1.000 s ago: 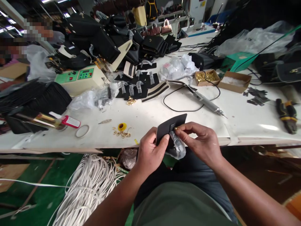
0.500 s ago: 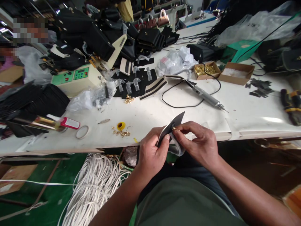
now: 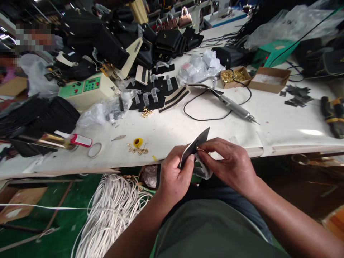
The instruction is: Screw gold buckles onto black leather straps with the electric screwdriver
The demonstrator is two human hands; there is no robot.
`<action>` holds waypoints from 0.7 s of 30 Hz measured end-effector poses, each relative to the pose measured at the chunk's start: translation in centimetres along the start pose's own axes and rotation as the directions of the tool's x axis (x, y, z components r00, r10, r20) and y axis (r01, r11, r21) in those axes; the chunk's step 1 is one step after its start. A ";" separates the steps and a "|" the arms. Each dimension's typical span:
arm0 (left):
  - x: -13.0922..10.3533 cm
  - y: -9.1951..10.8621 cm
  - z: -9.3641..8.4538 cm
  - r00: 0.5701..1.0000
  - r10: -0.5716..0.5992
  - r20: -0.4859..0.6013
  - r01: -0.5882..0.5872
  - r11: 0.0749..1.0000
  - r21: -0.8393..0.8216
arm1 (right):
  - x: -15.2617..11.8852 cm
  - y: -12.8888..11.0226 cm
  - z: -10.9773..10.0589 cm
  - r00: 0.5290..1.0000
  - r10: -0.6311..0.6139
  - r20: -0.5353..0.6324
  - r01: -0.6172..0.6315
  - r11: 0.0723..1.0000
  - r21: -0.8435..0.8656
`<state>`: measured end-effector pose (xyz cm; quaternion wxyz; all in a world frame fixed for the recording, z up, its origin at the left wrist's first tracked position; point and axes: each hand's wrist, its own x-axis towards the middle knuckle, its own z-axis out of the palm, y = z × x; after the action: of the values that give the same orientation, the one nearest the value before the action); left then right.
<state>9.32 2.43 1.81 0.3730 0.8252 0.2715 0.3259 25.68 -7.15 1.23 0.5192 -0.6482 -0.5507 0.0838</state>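
My left hand point(image 3: 176, 170) is closed on a black leather bag piece point(image 3: 200, 139) with a pale underside, tilted up over the table's front edge. A strip wrapped in clear plastic point(image 3: 205, 172) hangs below it. At the piece's face, the thumb and fingers of my right hand point(image 3: 229, 157) pinch a small gold metal fitting point(image 3: 197, 148), largely covered by the fingertips. On the table ahead lie small gold fittings point(image 3: 139, 151) beside a yellow ring-shaped roll point(image 3: 138, 142). Farther back rest more black leather pieces point(image 3: 158, 105) with plastic-wrapped strips.
An electric screwdriver point(image 3: 236, 108) with its cord lies right of centre. Behind it stand a box of gold parts point(image 3: 236, 77) and another small box point(image 3: 270, 80). Pliers point(image 3: 333, 116) lie far right. A red-labelled bottle point(image 3: 81, 140) and a tape roll point(image 3: 94, 150) are left. White cording point(image 3: 110, 218) heaps on the floor.
The view has shifted slightly. Both hands keep their hold on the leather piece and gold fitting, and the right hand has turned a little at the fitting.
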 end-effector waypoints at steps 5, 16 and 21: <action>-0.3 0.7 0.3 0.999 0.021 -0.035 -0.020 1.000 0.018 | 0.0 0.2 -0.4 0.999 -0.042 -0.004 0.041 0.996 -0.074; -1.5 0.1 1.1 0.987 0.137 -0.084 -0.135 0.990 0.026 | -1.0 -0.3 1.2 0.956 0.289 -0.045 -0.265 0.922 0.282; -1.8 0.4 1.5 0.982 0.160 -0.099 -0.154 0.986 0.070 | -1.2 -0.2 1.4 0.960 0.226 -0.164 -0.204 0.968 0.145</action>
<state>9.41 0.30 0.78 0.3057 0.8370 0.2346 0.3884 24.12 -7.32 0.21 0.5943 -0.6750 -0.4217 0.1159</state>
